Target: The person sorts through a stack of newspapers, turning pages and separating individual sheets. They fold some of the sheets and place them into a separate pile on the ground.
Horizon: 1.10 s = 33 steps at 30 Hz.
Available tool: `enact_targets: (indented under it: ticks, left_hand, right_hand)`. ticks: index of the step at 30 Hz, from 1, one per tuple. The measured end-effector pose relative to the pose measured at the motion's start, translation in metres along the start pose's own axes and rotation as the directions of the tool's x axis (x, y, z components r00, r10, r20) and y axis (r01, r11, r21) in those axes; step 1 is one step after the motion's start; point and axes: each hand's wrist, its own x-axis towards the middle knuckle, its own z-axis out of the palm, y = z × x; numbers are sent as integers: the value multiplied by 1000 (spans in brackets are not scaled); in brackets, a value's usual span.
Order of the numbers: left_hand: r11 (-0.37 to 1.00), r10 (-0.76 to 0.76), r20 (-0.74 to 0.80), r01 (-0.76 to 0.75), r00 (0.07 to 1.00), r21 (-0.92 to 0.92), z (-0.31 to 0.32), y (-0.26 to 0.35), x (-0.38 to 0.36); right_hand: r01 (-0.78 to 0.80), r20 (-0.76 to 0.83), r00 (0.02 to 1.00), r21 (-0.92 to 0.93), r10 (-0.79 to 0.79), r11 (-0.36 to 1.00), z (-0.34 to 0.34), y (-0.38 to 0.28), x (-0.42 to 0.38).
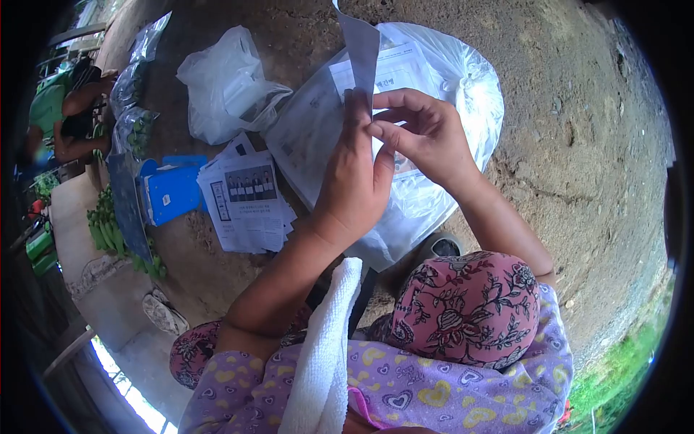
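Observation:
In front of me a sheet of paper [359,47] stands upright, seen nearly edge-on. My left hand [354,177] is closed on its lower part, with fingers along the sheet and the thumb pointing up. My right hand [426,137] pinches at the sheet's near edge with thumb and forefinger, right beside the left fingers. Below both hands lies a large clear plastic bag [473,90] with printed paper [405,69] showing in it. To the left of my left forearm is a pile of newspaper sheets [249,217], the top one bearing a group photo.
A crumpled white plastic bag [220,94] lies on the dirt ground. Left of the newspapers is a blue plastic object [173,192], near green bananas [108,228]. Another person [76,119] is at the far left beside filled clear bags [134,130]. A white towel [322,354] hangs over my front.

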Motion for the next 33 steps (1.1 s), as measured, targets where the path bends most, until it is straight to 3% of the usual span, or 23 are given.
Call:
enact_targets:
  ticks: [2, 5, 8, 11, 14, 20, 32, 33]
  left_hand:
    - [990, 72, -9, -70, 997, 123, 2, -1, 0]
    - [999, 43, 14, -44, 999, 26, 3, 3, 3]
    - [995, 50, -48, -45, 998, 85, 6, 2, 2]
    - [989, 82, 0, -81, 997, 127, 6, -3, 2]
    - [994, 59, 0, -59, 998, 87, 5, -2, 3]
    - [998, 36, -26, -34, 999, 44, 4, -4, 4]
    - [996, -46, -69, 41, 997, -73, -3, -6, 9]
    - [997, -46, -85, 40, 995, -69, -4, -6, 9]
  right_hand:
    - [-48, -21, 999, 11, 48, 999, -2, -3, -1]
    - [-32, -48, 998, 61, 35, 998, -3, -4, 0]
    - [-16, -55, 998, 52, 19, 999, -2, -3, 1]
    - [-57, -35, 998, 50, 59, 997, -2, -5, 2]
    - [-104, -54, 993, -4, 104, 995, -2, -6, 2]
    - [-31, -45, 998, 58, 33, 998, -1, 1, 6]
    - [-47, -43, 998, 58, 50, 997, -3, 3, 6]
    - [12, -40, 999, 4, -12, 1000, -3, 6, 7]
